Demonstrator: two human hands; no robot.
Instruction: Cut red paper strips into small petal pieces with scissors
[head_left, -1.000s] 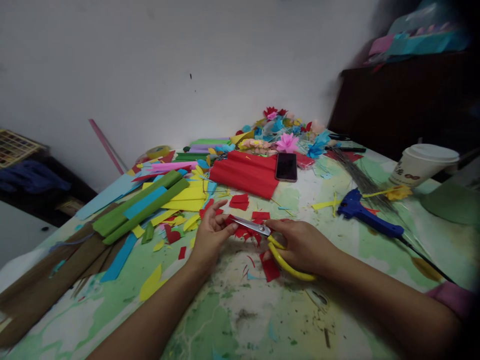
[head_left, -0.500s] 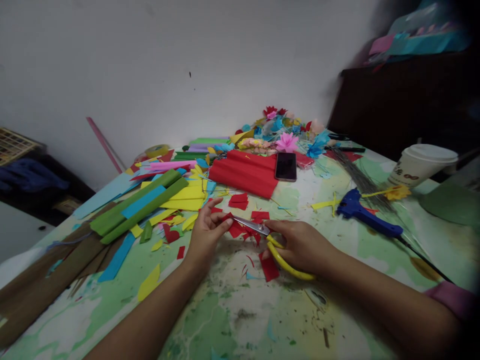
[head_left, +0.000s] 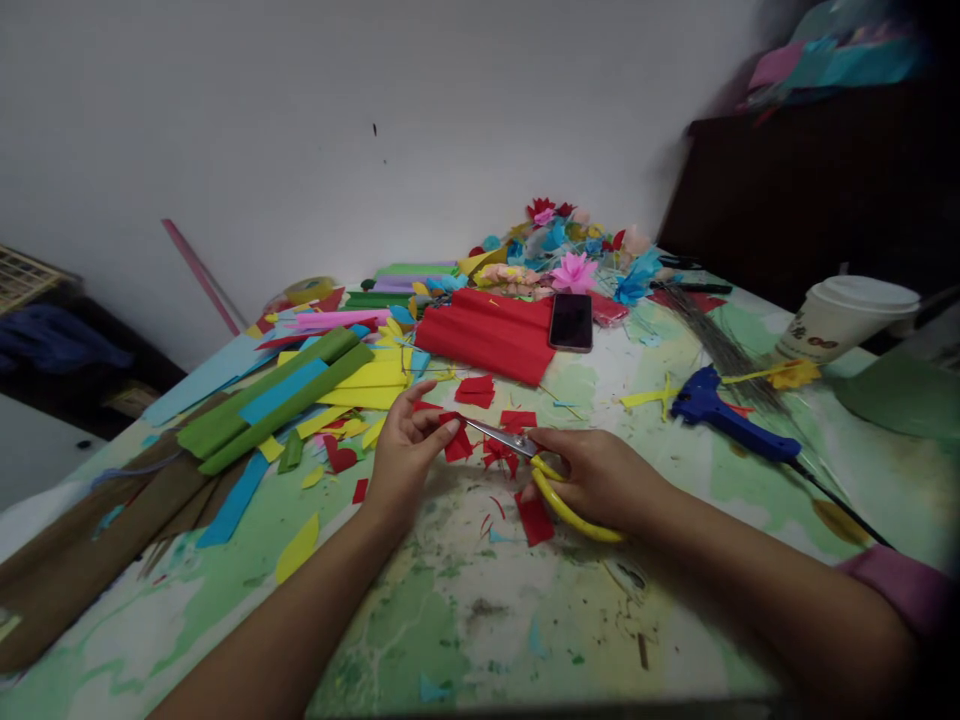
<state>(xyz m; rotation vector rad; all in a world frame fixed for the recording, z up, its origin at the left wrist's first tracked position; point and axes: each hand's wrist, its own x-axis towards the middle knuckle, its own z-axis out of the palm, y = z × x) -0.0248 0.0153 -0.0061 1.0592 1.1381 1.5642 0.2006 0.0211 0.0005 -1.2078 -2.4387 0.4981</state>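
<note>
My left hand [head_left: 405, 455] pinches a small red paper piece [head_left: 455, 441] between thumb and fingers, just above the table. In my right hand [head_left: 596, 475] are yellow-handled scissors [head_left: 555, 497]; their metal blades [head_left: 501, 436] point left and meet the red piece. Small red scraps [head_left: 534, 518] lie on the table under and around both hands.
Folded red crepe paper [head_left: 491, 335] and a black phone [head_left: 571, 322] lie behind the hands. Green, blue and yellow paper strips [head_left: 281, 395] are at the left, paper flowers [head_left: 574, 270] at the back, a blue glue gun [head_left: 720, 415] and a lidded paper cup [head_left: 844, 320] at the right.
The red piece has turned in my left fingers and the scissor blades have worked along it. The camera has tilted slightly, shifting the scene up.
</note>
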